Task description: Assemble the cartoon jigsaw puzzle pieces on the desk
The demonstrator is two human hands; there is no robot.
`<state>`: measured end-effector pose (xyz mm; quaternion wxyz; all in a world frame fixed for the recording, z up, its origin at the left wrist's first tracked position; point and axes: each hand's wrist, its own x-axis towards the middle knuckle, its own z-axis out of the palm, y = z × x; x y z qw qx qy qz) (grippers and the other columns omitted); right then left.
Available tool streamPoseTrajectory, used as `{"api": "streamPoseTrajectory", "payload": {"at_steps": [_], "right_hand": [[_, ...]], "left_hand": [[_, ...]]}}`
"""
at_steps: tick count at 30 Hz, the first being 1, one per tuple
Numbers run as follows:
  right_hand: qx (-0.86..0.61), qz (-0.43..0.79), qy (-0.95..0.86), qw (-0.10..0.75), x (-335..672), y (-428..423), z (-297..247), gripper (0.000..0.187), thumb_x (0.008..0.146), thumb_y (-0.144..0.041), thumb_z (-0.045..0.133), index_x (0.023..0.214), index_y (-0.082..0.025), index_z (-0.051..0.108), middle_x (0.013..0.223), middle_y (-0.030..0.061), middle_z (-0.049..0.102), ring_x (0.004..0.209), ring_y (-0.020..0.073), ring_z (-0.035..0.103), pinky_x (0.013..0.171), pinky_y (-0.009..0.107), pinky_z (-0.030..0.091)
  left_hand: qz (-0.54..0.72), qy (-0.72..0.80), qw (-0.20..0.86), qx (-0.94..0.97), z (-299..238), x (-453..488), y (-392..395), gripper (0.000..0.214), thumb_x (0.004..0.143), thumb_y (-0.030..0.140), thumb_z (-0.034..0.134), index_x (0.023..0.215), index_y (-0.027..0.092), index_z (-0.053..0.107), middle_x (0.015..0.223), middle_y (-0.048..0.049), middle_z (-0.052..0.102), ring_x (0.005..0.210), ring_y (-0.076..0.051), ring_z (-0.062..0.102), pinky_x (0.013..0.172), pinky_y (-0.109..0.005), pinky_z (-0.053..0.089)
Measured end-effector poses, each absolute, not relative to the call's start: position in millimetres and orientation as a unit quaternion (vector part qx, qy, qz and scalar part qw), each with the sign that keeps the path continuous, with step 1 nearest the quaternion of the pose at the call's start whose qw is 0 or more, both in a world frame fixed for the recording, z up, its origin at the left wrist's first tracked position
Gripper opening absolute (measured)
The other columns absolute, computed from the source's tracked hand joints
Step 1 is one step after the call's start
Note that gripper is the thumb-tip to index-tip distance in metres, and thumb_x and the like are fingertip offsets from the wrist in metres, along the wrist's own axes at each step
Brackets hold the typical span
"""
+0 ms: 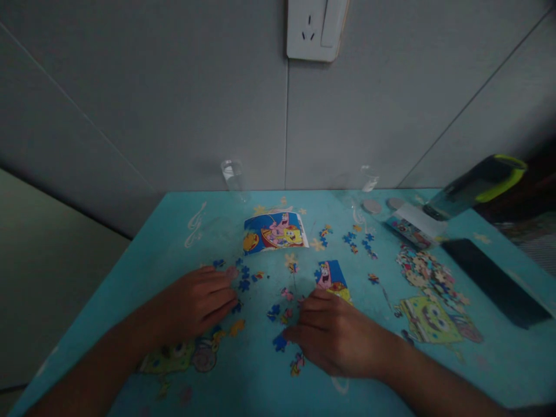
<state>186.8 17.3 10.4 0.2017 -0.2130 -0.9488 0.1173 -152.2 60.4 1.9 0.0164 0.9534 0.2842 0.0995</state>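
Note:
My left hand (pixel 202 301) rests low over the left side of the table, fingers loosely bent and pointing right. By its fingertips lies a dark blue puzzle piece (pixel 237 306), with more blue pieces (pixel 244 278) just beyond. My right hand (pixel 332 333) is closed at the near left edge of a partly joined jigsaw puzzle (pixel 330 275), partly covering it. Whatever its curled fingers hold is hidden. A loose blue puzzle piece (pixel 280 343) is close to these fingers, and a multicoloured piece (pixel 297 365) lies nearer me. Behind both hands is a cartoon picture card (pixel 275 233).
A heap of puzzle pieces (pixel 423 272) lies at the right, beside a long dark object (pixel 495 284) and a small printed box (pixel 410 229). A bottle (pixel 473 185) stands behind them. Two clear containers (pixel 234 176) are near the wall, with round lids (pixel 372 206) at the right.

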Motion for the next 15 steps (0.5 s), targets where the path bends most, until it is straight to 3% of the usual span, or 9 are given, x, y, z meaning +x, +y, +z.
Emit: {"api": "streamPoseTrajectory", "payload": {"at_steps": [6,15], "right_hand": [[-0.202,0.117,-0.951,0.201,186,19,9,0.020,0.101,-0.021,0.053,0.114,-0.019,0.068,0.076,0.0004,0.068,0.076,0.0177,0.061,0.075,0.036,0.041],[-0.194,0.101,-0.955,0.201,184,22,5,0.016,0.100,-0.025,0.054,0.107,-0.020,0.068,0.076,-0.0005,0.068,0.076,0.0177,0.061,0.073,0.035,0.042]], "left_hand": [[0.109,0.261,-0.039,0.958,-7,-161,64,0.022,0.103,0.023,0.051,0.111,0.025,0.071,0.111,-0.0052,0.073,0.102,-0.024,0.068,0.102,-0.046,0.050],[0.204,0.198,-0.048,0.958,-2,-144,64,0.020,0.101,0.017,0.050,0.104,0.023,0.069,0.089,-0.0015,0.072,0.084,-0.018,0.068,0.083,-0.034,0.055]]}}
